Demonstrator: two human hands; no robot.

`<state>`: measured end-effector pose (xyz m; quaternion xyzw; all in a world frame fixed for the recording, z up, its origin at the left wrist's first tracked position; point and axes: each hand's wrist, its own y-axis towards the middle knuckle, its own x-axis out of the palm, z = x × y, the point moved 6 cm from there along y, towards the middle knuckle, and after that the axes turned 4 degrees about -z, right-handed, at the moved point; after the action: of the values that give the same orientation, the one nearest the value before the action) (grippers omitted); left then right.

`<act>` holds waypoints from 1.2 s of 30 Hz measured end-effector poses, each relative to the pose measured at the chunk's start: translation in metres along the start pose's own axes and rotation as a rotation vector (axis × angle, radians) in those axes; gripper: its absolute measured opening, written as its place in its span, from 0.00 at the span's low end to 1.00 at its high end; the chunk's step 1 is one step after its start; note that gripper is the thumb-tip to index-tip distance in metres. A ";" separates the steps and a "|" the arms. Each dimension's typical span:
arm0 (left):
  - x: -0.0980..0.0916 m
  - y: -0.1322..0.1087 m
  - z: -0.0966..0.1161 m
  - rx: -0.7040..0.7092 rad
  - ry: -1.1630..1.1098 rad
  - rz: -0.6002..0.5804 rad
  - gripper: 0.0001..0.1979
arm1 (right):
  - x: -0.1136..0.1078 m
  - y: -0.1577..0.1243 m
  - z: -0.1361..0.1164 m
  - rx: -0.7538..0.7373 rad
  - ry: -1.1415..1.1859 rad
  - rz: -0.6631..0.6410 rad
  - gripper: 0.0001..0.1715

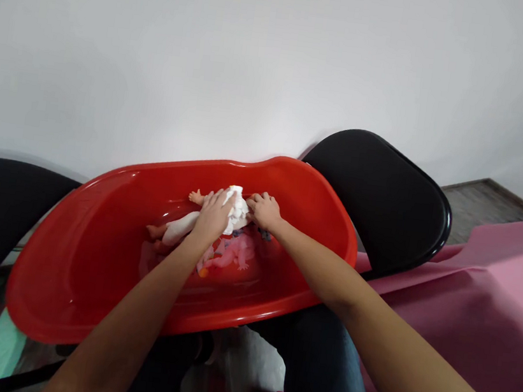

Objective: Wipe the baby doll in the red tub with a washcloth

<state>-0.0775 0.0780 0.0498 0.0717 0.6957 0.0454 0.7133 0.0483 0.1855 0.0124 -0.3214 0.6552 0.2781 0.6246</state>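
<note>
Pale wall (241, 58) behind; red tub (91, 244) between black chairs (377, 192). Within it lies a doll (180, 229). Left hand (213, 214) lies over its white cloth (239, 211), right hand (265, 209) curls beside; whether either grips cannot be told. Uneven pressure could roll the doll along the glossy plastic.

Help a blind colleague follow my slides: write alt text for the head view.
A person's bare hands reach into a red tub, the left hand at a doll and bunched white cloth, the right hand beside the cloth. Black chairs flank the tub, before a pale wall.
</note>
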 end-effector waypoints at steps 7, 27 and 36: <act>0.018 0.020 0.039 0.073 0.077 -0.070 0.34 | 0.003 -0.001 0.002 0.030 0.017 -0.019 0.25; 0.012 -0.025 -0.031 -0.126 -0.062 -0.023 0.39 | -0.008 -0.004 -0.002 0.003 -0.017 0.006 0.26; 0.034 -0.025 0.006 0.080 0.077 -0.103 0.35 | -0.004 -0.003 -0.001 -0.006 -0.023 0.018 0.25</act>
<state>-0.0717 0.0587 0.0126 0.0628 0.7265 -0.0165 0.6841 0.0503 0.1833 0.0162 -0.3142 0.6500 0.2894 0.6285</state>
